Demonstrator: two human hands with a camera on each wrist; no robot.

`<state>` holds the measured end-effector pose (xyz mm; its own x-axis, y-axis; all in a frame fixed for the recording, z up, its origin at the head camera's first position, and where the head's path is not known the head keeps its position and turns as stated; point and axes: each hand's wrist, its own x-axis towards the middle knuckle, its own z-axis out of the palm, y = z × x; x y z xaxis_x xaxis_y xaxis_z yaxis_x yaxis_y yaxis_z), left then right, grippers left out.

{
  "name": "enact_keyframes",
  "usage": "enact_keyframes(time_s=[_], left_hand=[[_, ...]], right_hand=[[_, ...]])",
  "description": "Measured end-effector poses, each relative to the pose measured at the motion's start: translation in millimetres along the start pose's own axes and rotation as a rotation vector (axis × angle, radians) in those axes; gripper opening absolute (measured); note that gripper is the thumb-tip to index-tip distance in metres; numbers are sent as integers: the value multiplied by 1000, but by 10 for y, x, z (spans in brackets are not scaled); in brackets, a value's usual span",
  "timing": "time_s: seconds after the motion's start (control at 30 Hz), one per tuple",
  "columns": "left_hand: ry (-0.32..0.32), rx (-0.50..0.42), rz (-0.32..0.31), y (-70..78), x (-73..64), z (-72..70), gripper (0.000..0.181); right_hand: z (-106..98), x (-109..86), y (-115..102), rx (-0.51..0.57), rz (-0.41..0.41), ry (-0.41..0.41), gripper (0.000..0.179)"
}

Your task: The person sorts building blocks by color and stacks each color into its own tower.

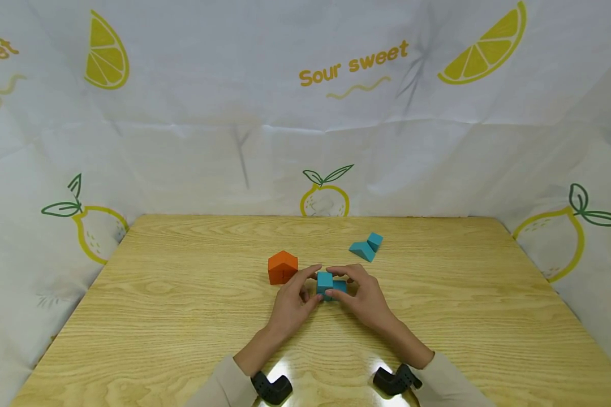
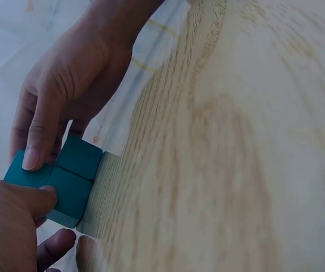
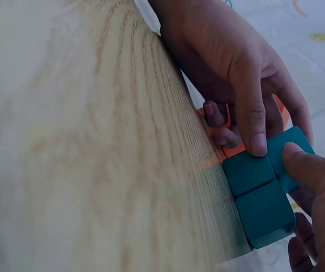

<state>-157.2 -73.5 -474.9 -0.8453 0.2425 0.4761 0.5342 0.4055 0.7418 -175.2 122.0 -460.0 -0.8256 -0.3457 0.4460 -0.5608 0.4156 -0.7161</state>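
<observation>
Three teal cubes stand together between the two hands near the middle of the table. Two sit side by side on the wood, the left lower cube (image 3: 247,175) and the right lower cube (image 3: 264,212). The upper cube (image 1: 325,279) is on top of the left one. My right hand (image 1: 365,295) pinches this upper cube, thumb on its near face and fingers behind. From the other side my left hand (image 1: 289,305) grips the left lower cube, its thumb on the near face close to the seam. The far-side fingertips are partly hidden.
Just left of the cubes stands an orange house-shaped block (image 1: 283,268), close to the left hand. Farther back on the right, a teal triangular block (image 1: 362,250) touches another teal cube (image 1: 375,241). A lemon-print cloth (image 1: 209,169) rises behind the wooden table (image 1: 183,316).
</observation>
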Motion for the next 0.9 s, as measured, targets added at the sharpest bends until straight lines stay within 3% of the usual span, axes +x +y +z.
enact_keyframes(time_s=[0.9], left_hand=[[5,-16,16,10,-5,0,55]], right_hand=[[7,-2,3,17,-6,5,47]])
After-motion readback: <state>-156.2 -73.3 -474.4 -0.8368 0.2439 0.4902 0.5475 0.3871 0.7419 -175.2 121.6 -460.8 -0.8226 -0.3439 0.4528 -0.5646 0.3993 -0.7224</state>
